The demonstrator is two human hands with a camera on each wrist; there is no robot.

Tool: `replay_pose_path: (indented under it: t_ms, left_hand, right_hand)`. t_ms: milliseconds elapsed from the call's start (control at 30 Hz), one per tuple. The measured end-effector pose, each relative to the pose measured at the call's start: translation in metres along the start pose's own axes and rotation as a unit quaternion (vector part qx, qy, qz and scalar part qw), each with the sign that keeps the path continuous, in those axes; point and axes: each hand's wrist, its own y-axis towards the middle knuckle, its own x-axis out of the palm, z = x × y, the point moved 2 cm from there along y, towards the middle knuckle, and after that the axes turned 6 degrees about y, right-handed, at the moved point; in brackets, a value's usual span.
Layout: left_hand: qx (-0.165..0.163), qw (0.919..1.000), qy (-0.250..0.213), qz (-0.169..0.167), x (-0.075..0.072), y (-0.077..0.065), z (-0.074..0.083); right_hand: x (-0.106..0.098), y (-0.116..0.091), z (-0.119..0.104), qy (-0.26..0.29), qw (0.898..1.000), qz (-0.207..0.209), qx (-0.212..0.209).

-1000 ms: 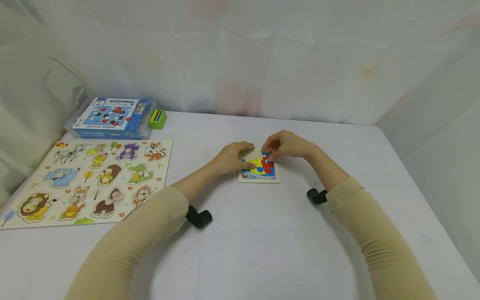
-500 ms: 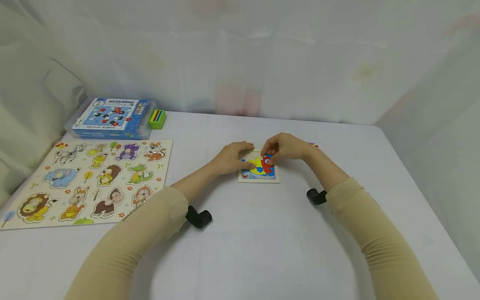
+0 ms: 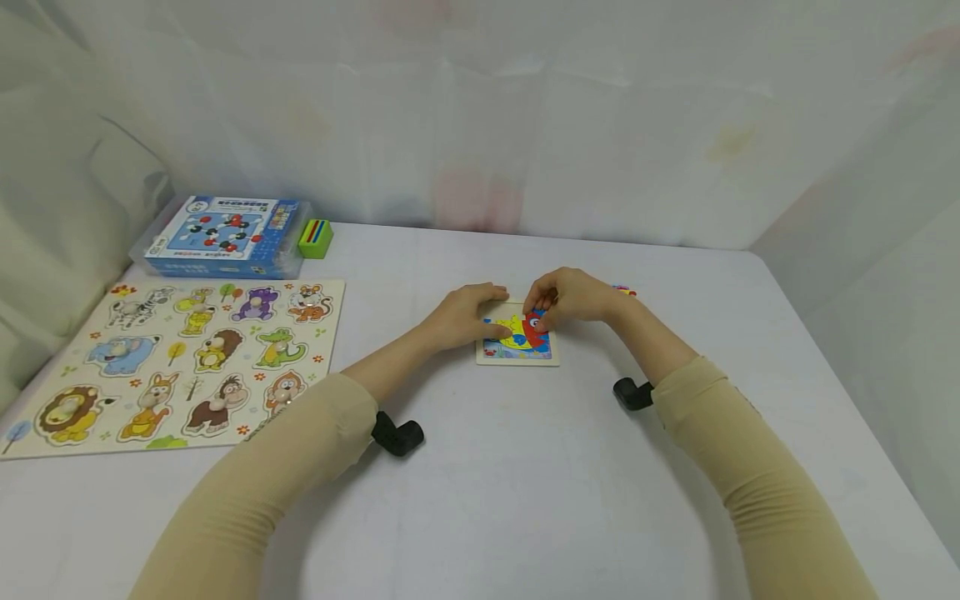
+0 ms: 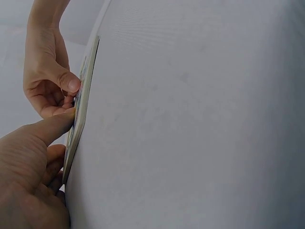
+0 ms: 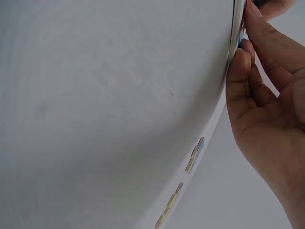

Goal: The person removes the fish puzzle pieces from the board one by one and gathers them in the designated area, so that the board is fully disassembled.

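A small fish jigsaw puzzle in a pale wooden frame lies at the middle of the white table. My left hand holds its left side, thumb across the yellow part and fingers around the edge; the left wrist view shows this puzzle edge-on. At the upper right corner, my right hand pinches the red fish-head piece, its thumb on the face. The right wrist view shows the right hand's curled fingers against the frame's edge. Those fingers hide the puzzle's corner.
Loose puzzle pieces lie beyond the right wrist, mostly hidden in the head view. At left sits a large animal peg puzzle, partly under the left sleeve. Behind it are a blue molecule-set box and a green block.
My right hand has dropped slightly toward me, shifting the red piece a little. Colourful loose pieces have come into sight behind the right wrist. The left hand stays put.
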Motion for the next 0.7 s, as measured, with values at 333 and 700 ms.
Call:
replay_pose_path:
  t_ms: [333, 700]
  left_hand:
    - [0.001, 1.0000, -0.001, 0.001, -0.0006, -0.0012, 0.0011]
    - [-0.001, 1.0000, 0.002, 0.003, -0.0010, -0.0021, 0.0021]
  right_hand:
    - [0.0010, -0.0010, -0.0018, -0.045, 0.999, 0.023, -0.019]
    - [0.0023, 0.0005, -0.0018, -0.047, 0.998, 0.027, -0.030]
